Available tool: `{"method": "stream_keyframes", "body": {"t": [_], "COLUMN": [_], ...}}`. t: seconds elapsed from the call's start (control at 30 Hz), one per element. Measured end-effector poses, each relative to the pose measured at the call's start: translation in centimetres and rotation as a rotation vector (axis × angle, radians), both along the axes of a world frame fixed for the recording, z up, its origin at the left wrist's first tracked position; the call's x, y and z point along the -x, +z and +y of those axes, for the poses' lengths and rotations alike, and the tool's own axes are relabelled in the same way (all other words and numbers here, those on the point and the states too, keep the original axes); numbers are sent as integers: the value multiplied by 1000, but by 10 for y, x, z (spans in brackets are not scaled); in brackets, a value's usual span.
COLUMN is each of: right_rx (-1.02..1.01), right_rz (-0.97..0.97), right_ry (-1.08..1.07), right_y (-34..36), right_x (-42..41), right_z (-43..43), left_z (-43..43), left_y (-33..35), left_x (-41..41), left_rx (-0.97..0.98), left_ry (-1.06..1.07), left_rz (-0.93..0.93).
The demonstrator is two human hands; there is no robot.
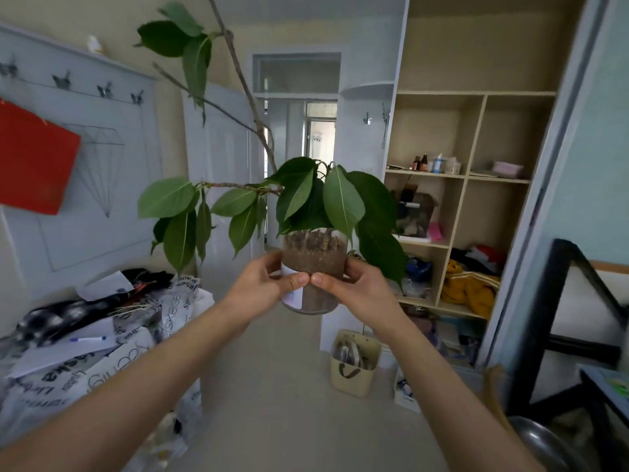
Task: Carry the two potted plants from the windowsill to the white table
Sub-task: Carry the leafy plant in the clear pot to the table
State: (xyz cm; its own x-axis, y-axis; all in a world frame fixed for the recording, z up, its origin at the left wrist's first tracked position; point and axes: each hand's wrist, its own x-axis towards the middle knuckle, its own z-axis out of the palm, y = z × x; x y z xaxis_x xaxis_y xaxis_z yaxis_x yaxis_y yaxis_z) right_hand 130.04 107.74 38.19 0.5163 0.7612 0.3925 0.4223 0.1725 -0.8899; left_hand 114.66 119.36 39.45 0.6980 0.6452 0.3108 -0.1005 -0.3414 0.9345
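Room w/ open shelves [493,212] behind: L hand [262,287] & R hand [357,291] fingers [326,280] wrapped round clear potted plant [315,253], upright.

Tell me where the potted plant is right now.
In the head view the potted plant sits mid-frame, held in the air between the left hand and right hand, with the open shelves to its right.
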Motion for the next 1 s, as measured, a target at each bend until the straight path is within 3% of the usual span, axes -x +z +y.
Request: {"method": "stream_keyframes", "body": {"t": [0.33,1.0], "right_rx": [7,4], "right_rz": [3,2], "right_ry": [54,-71], "right_y": [9,6], "right_x": [-114,-203], "right_z": [92,326], "left_z": [76,330], "left_y": [10,11], "left_x": [-102,-211], "left_rx": [25,-83], "left_ry": [66,3], "left_rz": [-1,38]}}
